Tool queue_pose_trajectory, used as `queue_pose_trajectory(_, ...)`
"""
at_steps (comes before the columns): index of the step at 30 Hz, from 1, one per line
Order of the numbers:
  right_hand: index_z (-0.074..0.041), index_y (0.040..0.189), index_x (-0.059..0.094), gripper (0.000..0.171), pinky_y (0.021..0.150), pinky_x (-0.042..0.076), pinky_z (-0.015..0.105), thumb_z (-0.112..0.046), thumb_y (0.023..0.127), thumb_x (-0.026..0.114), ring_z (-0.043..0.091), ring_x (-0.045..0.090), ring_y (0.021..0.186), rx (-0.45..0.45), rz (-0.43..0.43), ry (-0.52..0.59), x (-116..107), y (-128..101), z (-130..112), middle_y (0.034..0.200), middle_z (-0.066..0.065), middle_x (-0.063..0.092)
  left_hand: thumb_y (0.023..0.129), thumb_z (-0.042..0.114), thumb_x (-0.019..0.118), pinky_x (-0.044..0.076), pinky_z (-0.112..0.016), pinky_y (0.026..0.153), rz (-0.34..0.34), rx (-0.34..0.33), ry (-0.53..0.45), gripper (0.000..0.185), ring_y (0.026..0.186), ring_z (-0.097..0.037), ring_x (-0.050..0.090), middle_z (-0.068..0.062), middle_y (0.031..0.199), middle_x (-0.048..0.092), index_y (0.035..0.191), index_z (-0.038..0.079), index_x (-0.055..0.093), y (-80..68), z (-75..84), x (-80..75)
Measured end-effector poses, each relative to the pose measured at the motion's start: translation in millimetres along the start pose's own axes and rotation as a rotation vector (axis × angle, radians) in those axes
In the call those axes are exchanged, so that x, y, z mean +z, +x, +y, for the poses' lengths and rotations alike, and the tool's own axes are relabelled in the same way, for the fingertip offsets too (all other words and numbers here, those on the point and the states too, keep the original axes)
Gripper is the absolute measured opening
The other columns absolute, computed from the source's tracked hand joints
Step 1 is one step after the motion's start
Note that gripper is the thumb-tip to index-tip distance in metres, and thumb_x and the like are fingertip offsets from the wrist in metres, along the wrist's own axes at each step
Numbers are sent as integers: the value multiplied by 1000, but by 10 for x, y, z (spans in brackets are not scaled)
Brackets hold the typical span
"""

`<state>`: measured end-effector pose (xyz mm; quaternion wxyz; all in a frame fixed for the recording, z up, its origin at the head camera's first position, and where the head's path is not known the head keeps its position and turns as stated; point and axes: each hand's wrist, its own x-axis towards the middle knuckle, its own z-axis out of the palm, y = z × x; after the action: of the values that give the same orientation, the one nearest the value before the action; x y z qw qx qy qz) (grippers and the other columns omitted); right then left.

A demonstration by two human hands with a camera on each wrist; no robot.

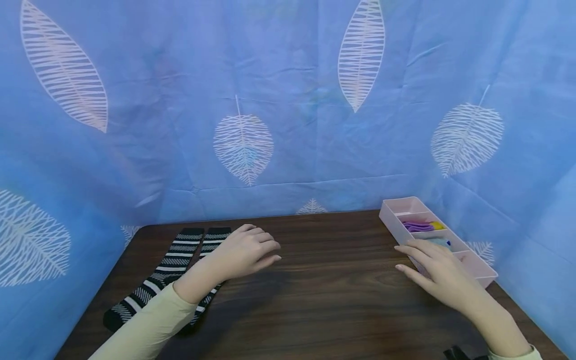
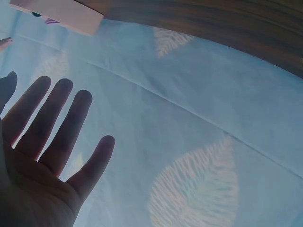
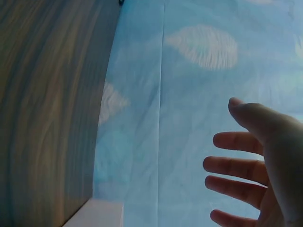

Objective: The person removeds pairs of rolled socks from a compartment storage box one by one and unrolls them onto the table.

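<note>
Socks (image 1: 173, 267), black with white stripes, lie flat as a pair by the table's left edge, running from near the front corner toward the back. My left hand (image 1: 245, 252) hovers or rests just right of their cuff ends, fingers relaxed and a little apart, holding nothing; my forearm crosses over the nearer sock. The left wrist view shows the same hand (image 2: 45, 156) spread, palm bare.

My right hand (image 1: 438, 272) is near the table's right edge, fingers straight and loosely fanned, gripping nothing. Its fingertips sit at the near side of the pink tray (image 1: 400, 207); I cannot tell whether they touch it. The right wrist view confirms an unclenched hand (image 3: 258, 175) with only cloth behind it.

I judge the socks to be light, soft and limp, likely to sag and stretch if lifted by one end. Pinching both cuffs together at the far end, or gathering each sock at the middle, looks like the surest hold.

Farther back, the tray runs along the right edge toward the back corner, with purple and yellow cloth (image 1: 423, 226) in one compartment. Blue leaf-print curtain (image 1: 288, 100) closes the table's back and sides.
</note>
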<state>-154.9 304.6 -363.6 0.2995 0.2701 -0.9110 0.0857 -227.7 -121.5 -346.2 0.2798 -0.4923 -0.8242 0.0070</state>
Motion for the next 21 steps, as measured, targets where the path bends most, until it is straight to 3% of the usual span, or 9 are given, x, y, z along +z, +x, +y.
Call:
queue_pose_trajectory(7,-15,97,71,35,80,43,37,-23,67,85,23,66,86,41,70,-86,-39,-269,246,93,-2,71,93,40,64,51,-34,90,45,-18,-52,20,97,-11,66,10,99,72,104,25,73,311,106,179)
queue_pose_trajectory(12,-15,88,70,27,76,43,40,-24,67,85,26,63,80,107,59,-120,-50,-450,412,86,-2,68,94,41,62,51,-35,90,73,-52,-109,23,101,-12,64,9,104,71,107,25,72,552,170,300)
queue_pose_trajectory(21,-19,88,66,26,63,47,41,-28,72,84,25,61,75,246,18,-121,-6,-636,599,93,1,67,96,48,56,50,-38,92,5,-118,-187,32,110,-14,60,9,113,68,115,26,70,1038,282,469)
